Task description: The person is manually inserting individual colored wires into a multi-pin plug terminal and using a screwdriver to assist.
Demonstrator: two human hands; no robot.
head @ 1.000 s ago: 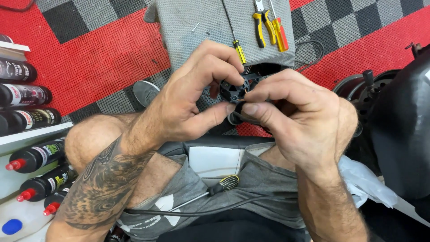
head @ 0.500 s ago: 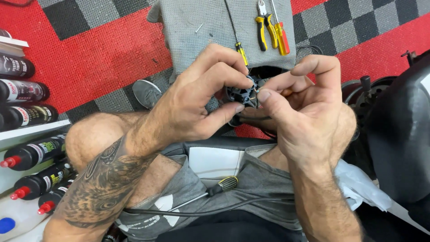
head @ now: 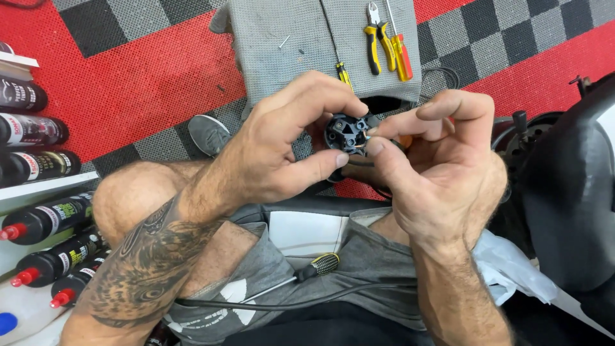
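Floor: red, grey and black chequered tiles (head: 147, 83); grey textured mat (head: 307, 45) laid on them, beyond the round black plastic connector (head: 346, 133).
Connector: held above the lap, between both hands, face with its slots turned up toward the camera.
Left hand (head: 282, 144): fingers curled over the connector's top, thumb pressed under it; pinching it firmly.
Right hand (head: 442, 166): thumb and forefinger pressed together at the connector's right edge, on what looks like a thin wire end; too small to be sure.
Change: half a second back the right fingers sat lower on the connector; now raised to its rim, so the fine work seems under way.
Beyond connector: yellow-handled pliers (head: 375, 35) and red-handled screwdriver (head: 400, 48) on the mat.
Left of connector: black bottles with red caps (head: 45, 218) on white shelves.
Below connector: black-and-yellow-handled screwdriver (head: 314, 268) and black cable (head: 288, 301) on the lap.
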